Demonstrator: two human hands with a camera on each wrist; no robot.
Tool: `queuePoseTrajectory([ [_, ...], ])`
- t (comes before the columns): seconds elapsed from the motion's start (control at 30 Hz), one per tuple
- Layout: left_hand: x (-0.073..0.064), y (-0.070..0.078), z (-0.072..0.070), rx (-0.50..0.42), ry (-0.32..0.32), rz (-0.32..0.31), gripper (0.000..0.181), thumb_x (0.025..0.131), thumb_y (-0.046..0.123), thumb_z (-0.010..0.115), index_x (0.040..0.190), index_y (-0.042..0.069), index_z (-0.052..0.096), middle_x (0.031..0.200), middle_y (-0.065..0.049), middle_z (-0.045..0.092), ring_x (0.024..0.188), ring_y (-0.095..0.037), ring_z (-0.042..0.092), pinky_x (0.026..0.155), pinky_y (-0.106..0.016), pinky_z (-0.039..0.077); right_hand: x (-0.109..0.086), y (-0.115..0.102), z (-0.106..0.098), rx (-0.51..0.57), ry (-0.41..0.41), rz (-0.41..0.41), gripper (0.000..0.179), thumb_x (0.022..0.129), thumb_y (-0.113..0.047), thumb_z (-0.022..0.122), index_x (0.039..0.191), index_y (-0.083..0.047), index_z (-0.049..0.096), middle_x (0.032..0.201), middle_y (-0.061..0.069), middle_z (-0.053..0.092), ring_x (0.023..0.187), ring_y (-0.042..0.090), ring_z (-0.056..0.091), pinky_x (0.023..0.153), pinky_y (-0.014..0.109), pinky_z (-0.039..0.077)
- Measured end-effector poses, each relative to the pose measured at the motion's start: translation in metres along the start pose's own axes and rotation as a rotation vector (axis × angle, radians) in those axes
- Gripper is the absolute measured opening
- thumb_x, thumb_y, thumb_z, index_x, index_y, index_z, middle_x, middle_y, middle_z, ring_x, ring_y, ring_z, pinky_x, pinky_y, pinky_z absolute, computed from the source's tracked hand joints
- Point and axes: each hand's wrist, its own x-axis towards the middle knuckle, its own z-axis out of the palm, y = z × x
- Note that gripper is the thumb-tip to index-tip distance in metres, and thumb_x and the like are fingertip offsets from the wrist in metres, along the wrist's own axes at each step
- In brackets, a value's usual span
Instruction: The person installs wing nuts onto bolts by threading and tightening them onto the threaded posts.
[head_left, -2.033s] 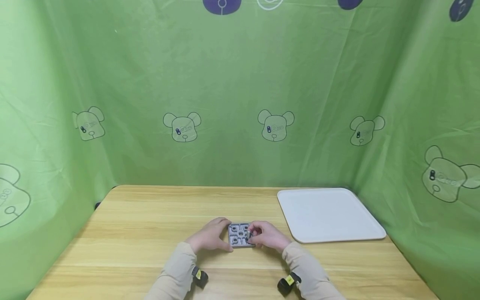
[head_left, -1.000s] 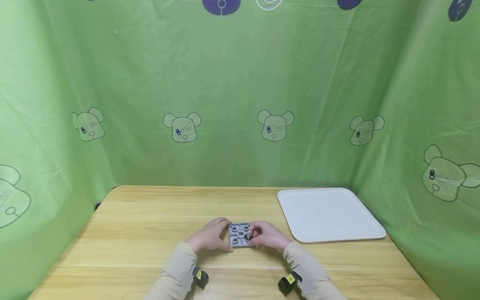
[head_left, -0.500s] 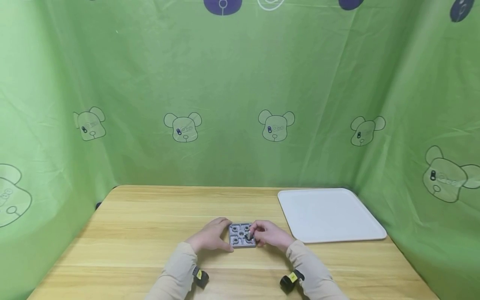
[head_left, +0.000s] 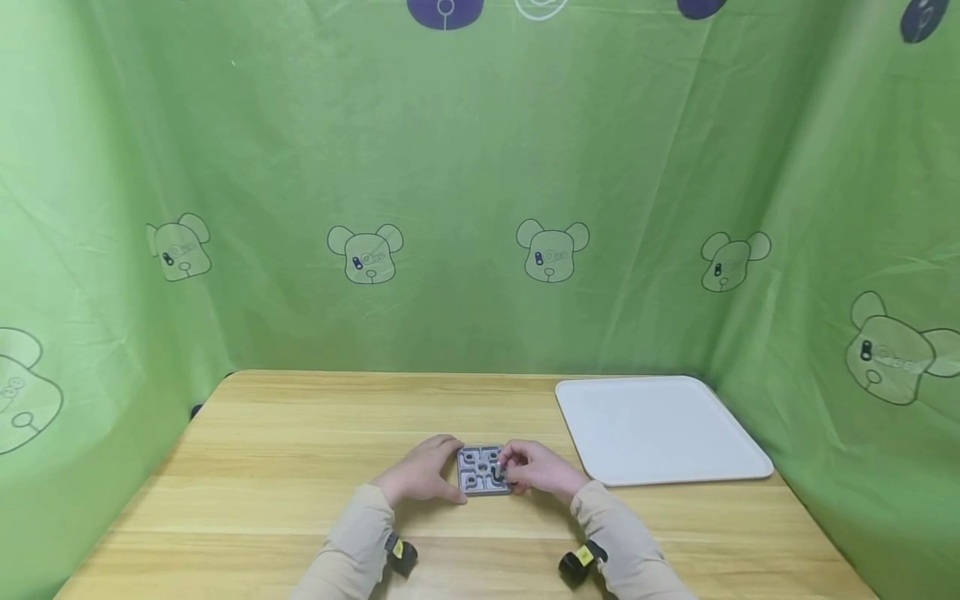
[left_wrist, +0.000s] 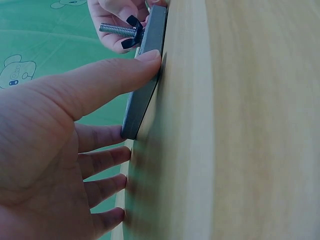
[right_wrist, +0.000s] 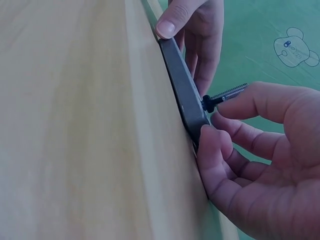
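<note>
A square grey plate [head_left: 472, 481] with recessed slots and round holes lies flat on the table. From its near right part stands a threaded bolt [left_wrist: 115, 29], carrying a black wing nut [left_wrist: 134, 35] close to the plate. My left hand [head_left: 422, 472] holds the plate's left side, thumb on the near edge and index finger at the far corner. At the wing nut, my right hand [head_left: 542, 469] pinches with thumb and index finger; its other fingers curl by the plate's right edge. In the right wrist view, the thumb partly covers the bolt [right_wrist: 235, 92].
A white tray [head_left: 660, 429] lies at the table's back right. The wooden table [head_left: 330, 408] is bordered by a green curtain [head_left: 465, 325] at the back and sides. Each wrist wears a black camera on a strap.
My right hand has shifted slightly right, and its fingers have opened a little and closed again around the wing nut. My left hand and the plate stay in place.
</note>
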Motion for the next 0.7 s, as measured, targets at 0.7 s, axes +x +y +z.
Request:
queuePoseTrajectory([
  [0.7, -0.0006, 0.0003, 0.0006, -0.013, -0.006, -0.02, 0.092, 0.067, 0.039, 0.084, 0.141, 0.0, 0.045, 0.146, -0.019, 0.046, 0.136, -0.037, 0.043, 0.117, -0.052, 0.035, 0.0012, 0.0021, 0.0063, -0.075, 0.039, -0.008, 0.03, 0.073, 0.001, 0.064, 0.102, -0.001, 0.061, 0.079, 0.002, 0.047, 0.069, 0.014, 0.048, 0.054, 0.021, 0.05],
])
